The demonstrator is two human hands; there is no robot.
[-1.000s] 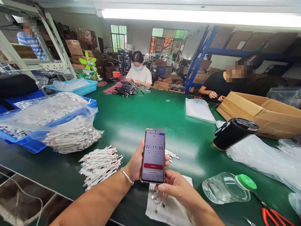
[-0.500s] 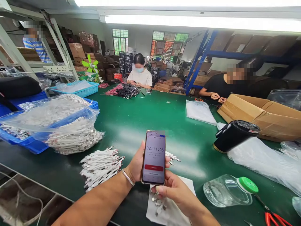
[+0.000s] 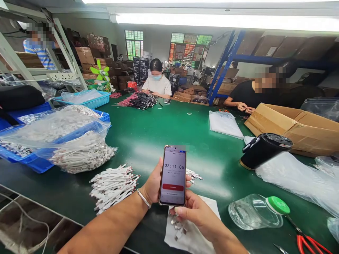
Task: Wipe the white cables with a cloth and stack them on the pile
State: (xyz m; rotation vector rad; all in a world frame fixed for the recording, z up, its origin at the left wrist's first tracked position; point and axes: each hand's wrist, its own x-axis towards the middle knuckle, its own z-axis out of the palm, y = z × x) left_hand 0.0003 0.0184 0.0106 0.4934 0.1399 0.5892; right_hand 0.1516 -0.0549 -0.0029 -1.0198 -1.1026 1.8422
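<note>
A smartphone [image 3: 173,195] stands tilted up in front of me, its lit screen showing a timer at 02:11:06 and a red button. My left hand [image 3: 153,183], with a silver bangle at the wrist, wraps it from the left and behind; fingertips show at its right edge. Closed at the phone's lower right corner is my right hand [image 3: 197,210]. Beneath that hand lies a white sheet [image 3: 212,204] with small white and metal connector pieces [image 3: 180,231]. Left of the phone is a pile of short white cables [image 3: 113,187]; a few more cables [image 3: 194,175] show behind it.
Bagged white cables [image 3: 82,153] and a blue crate [image 3: 39,165] stand left. Rightward are a black tumbler [image 3: 265,151], a clear jar [image 3: 254,211], red-handled pliers [image 3: 304,243] and a cardboard box [image 3: 280,123]. Two people sit across the green table [image 3: 169,123]; another stands far left.
The timer went from 02:11:05 to 02:11:06. The view shifted slightly; both hands keep the same hold on the phone.
</note>
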